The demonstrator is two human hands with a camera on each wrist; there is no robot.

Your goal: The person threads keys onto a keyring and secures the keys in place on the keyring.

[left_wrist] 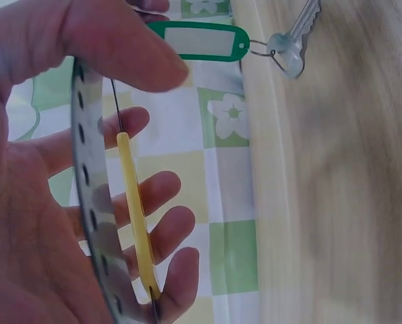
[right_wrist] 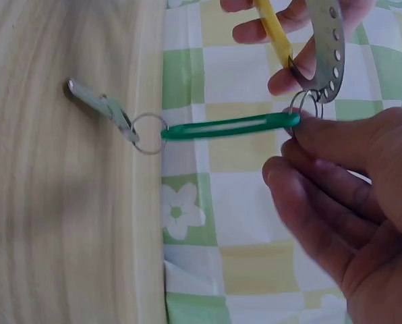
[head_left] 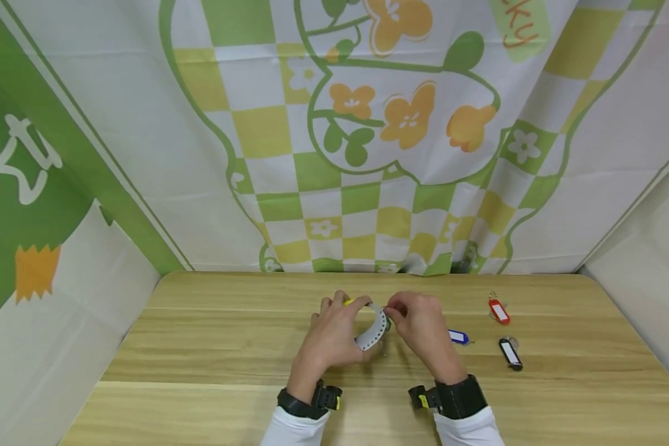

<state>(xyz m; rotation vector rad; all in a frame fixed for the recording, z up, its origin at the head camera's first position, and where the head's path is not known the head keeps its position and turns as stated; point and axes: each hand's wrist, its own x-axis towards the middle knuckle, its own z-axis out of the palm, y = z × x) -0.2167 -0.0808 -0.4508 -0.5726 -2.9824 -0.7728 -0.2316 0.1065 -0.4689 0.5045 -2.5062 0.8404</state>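
Note:
A curved grey metal key hoop (head_left: 375, 332) with a row of small holes is held in my left hand (head_left: 331, 334), the thumb over its metal band. Along the fingers on the hoop's other side runs a yellow bar (left_wrist: 137, 216) on thin wire. My right hand (head_left: 424, 322) pinches thin rings (right_wrist: 307, 102) at one end of a green key tag (right_wrist: 231, 127), right at the hoop's edge. Whether a ring passes through a hole cannot be told. From the tag's other end a silver key (left_wrist: 292, 52) hangs on its own ring, above the table.
On the wooden table (head_left: 212, 347), to the right, lie a red key tag (head_left: 499, 311), a black key tag (head_left: 510, 354) and a blue key tag (head_left: 458, 337) beside my right wrist. A patterned curtain (head_left: 323, 210) hangs behind the table's far edge.

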